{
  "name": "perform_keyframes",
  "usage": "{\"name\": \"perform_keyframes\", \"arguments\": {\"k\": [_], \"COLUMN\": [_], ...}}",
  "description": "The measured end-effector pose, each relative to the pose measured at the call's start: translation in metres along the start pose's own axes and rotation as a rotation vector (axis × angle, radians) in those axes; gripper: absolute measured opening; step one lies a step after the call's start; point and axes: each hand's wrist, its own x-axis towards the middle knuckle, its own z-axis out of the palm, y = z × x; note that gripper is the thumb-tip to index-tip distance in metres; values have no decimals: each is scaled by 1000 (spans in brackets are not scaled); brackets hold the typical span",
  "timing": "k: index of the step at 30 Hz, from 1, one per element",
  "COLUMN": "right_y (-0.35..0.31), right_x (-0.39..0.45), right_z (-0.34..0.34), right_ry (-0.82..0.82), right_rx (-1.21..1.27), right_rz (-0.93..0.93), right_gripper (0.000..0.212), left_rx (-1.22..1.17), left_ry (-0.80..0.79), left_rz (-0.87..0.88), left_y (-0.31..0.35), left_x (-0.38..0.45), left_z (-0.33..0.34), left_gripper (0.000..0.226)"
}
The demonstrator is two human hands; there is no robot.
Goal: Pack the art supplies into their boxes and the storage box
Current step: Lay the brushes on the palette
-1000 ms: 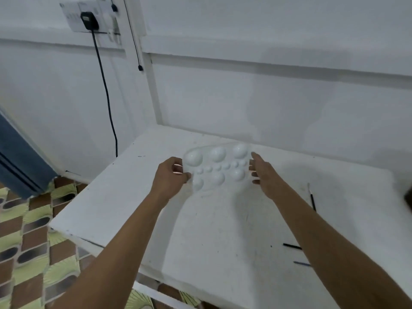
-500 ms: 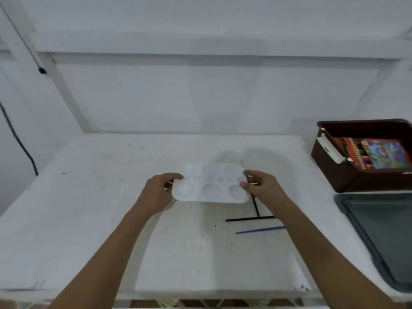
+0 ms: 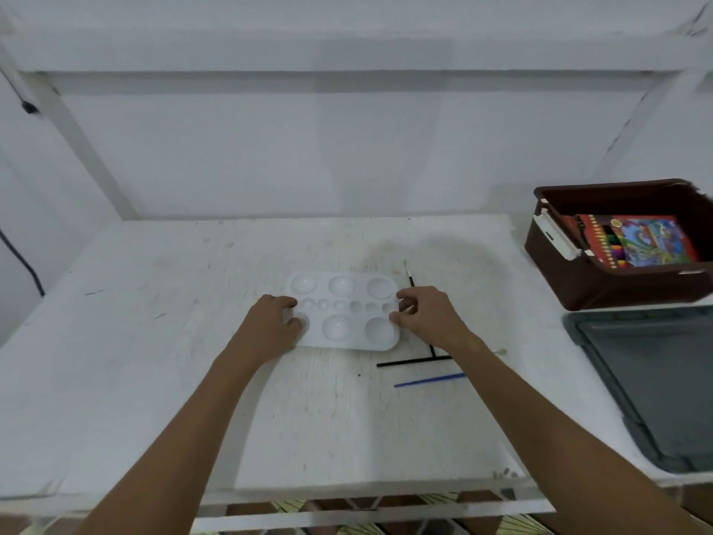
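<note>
1. Palette (image 3: 343, 310), white plastic with round wells, lies low over the middle of the white table (image 3: 154, 380), well apart from the brown storage box (image 3: 602, 287) at the far right; whether it rests on the tabletop or hangs just above it cannot be told
2. The left hand (image 3: 270, 326) grips the palette's left end with curled fingers, thumb near a well, and the right hand (image 3: 428, 314) pinches the right end, so both hands are clamped on the palette
3. To do this step well, the person would likely keep the palette level between the two hands and carry it rightward to the storage box
4. A colourful crayon box (image 3: 636, 241) already lies tilted inside the storage box, so the palette probably fits best slid flat beside or on top of it
5. Two black brushes (image 3: 413, 362) and a blue brush (image 3: 428, 380) lie on the table just beside the right wrist; lifting clear before moving right should avoid sweeping them off
6. The grey lid (image 3: 656, 384) lies near the storage box, and passing behind it seems wise
</note>
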Motion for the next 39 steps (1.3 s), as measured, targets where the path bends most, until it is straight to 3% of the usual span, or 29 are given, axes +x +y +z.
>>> {"name": "perform_keyframes", "arguments": {"k": [4,8,11,14,18,24,27,31,39], "right_y": [6,15,20,22,29,59,73,90,96], "right_x": [1,4,4,4,3,-13,-36,-64,-83], "right_z": [-6,-16,-24,-28,-39,-80,-100,-108,-98], "right_ry": [-10,52,50,17,-14,62,134,134,148], "right_rx": [-41,-115,-154,-153,-221,-227,-174,-103,-39], "right_rz": [10,27,74,97,85,139,169,225,283], "right_gripper": [51,36,35,31,24,22,16,14,16], "left_rx": [88,173,154,57,25,165,235,228,226], "left_ry": [13,218,293,241,45,-118,-144,-116,-199], "left_rz": [-45,-21,89,267,405,540,587,560,326], "left_y": [0,16,40,67,97,116,122,135,174], "left_x": [0,-10,-24,-39,-58,-57,-54,-52,-40], "left_z": [8,16,25,41,70,100,107,115,131], "left_gripper": [47,44,44,35,28,49,45,21,23]}}
